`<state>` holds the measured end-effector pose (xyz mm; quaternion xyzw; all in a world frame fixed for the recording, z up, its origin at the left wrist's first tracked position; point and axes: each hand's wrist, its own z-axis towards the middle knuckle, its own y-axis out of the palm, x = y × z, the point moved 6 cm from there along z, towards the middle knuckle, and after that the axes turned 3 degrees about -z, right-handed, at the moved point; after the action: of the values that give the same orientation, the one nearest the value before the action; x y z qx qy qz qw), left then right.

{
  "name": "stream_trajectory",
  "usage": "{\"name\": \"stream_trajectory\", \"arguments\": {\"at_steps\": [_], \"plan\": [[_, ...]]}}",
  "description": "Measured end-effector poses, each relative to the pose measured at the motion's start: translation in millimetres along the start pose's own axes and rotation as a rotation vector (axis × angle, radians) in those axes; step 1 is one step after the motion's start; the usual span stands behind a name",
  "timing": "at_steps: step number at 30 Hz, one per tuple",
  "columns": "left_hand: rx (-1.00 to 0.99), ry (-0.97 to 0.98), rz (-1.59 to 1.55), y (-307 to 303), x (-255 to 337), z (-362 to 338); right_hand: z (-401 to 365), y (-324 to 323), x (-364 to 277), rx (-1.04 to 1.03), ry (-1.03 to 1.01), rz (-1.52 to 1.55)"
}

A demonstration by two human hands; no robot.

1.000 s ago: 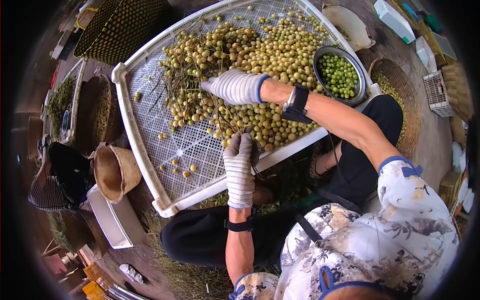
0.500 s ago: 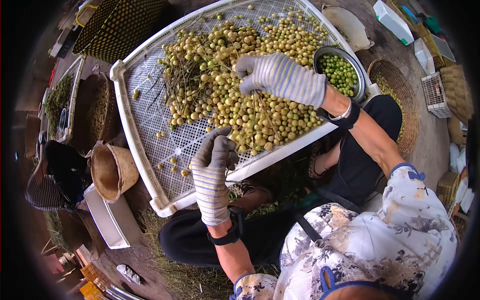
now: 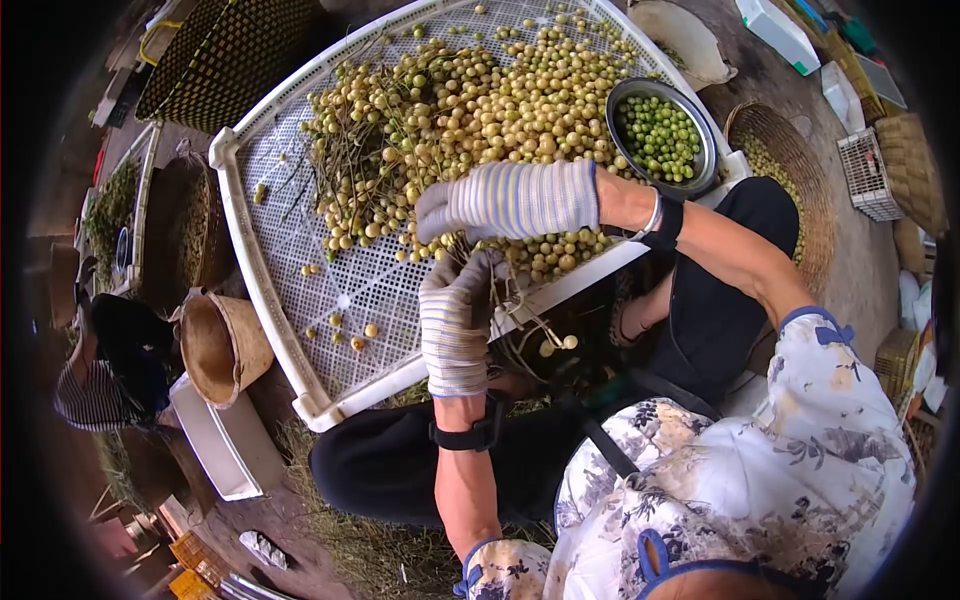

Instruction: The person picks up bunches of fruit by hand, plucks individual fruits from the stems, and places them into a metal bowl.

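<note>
My left hand (image 3: 458, 315), in a striped knit glove with grey fingers, is closed on a bunch of thin fruit stems (image 3: 512, 305). A few round yellow fruits (image 3: 547, 347) dangle from them past the tray's front edge. Just above it, my right hand (image 3: 515, 203), gloved alike, has its fingers bent down and together against the top of the bunch; what they grip is hidden. Both hands are over a white mesh tray (image 3: 372, 378) piled with small round yellowish fruits (image 3: 545, 110). Tangled twigs (image 3: 350, 165) lie among the fruits on the left.
A metal bowl (image 3: 612, 125) of green fruits sits at the tray's right corner. Beyond it stands a wicker basket (image 3: 815, 190) with more fruit. To the left are a tan bucket (image 3: 240, 350), a white bin (image 3: 235, 450) and a black-yellow woven basket (image 3: 220, 70). Another person (image 3: 110, 370) is at far left.
My right hand has moved down and left from the pile to meet my left hand, which has risen slightly rightward. Stems with fruits now hang from my left hand over the tray's edge.
</note>
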<state>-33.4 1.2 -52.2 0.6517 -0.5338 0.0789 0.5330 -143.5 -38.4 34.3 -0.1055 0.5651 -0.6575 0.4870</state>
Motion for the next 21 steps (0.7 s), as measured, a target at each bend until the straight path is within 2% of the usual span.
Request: {"name": "stream_trajectory", "arguments": {"at_steps": [1, 2, 4, 5, 6, 7, 10, 12, 14, 15, 16, 17, 20, 21], "plan": [[0.043, -0.035, -0.132, -9, -4, 3, -5, -7, 3, 0.103, 0.028, 0.041], [-0.055, -0.015, -0.340, -16, -2, 5, -9, -18, 2, 0.204, 0.056, 0.083], [-0.022, -0.136, -0.590, -14, 8, 7, -35, -27, 14, 0.264, 0.335, 0.308], [-0.112, -0.217, -0.795, -8, 13, 6, -51, -28, 16, 0.322, 0.441, 0.450], [-0.133, -0.210, -0.869, -8, 20, 3, -63, -29, 17, 0.379, 0.544, 0.592], [-0.167, -0.202, -0.965, -10, 23, 2, -76, -27, 13, 0.280, 0.747, 0.491], [-0.246, -0.149, -1.110, -7, 28, 5, -99, 17, -14, 0.220, 0.704, 0.506], [-0.258, -0.106, -1.098, -8, 28, 7, -102, 37, -33, 0.147, 0.827, 0.718], [-0.243, -0.057, -1.030, -11, 29, 9, -100, 26, -35, 0.331, 0.718, 0.526], [-0.103, 0.017, -0.879, -19, 29, 10, -97, 12, -33, 0.399, 0.656, 0.433], [-0.100, 0.040, -0.877, -21, 29, 10, -94, -4, -35, 0.467, 0.595, 0.336], [-0.099, 0.061, -0.877, -23, 27, 12, -90, -17, -40, 0.403, 0.622, 0.316], [-0.049, 0.080, -0.935, -20, 25, 14, -79, -36, -67, 0.067, 0.464, -0.143], [-0.015, 0.081, -0.967, -17, 27, 15, -79, -39, -78, 0.075, 0.477, -0.341]]}}
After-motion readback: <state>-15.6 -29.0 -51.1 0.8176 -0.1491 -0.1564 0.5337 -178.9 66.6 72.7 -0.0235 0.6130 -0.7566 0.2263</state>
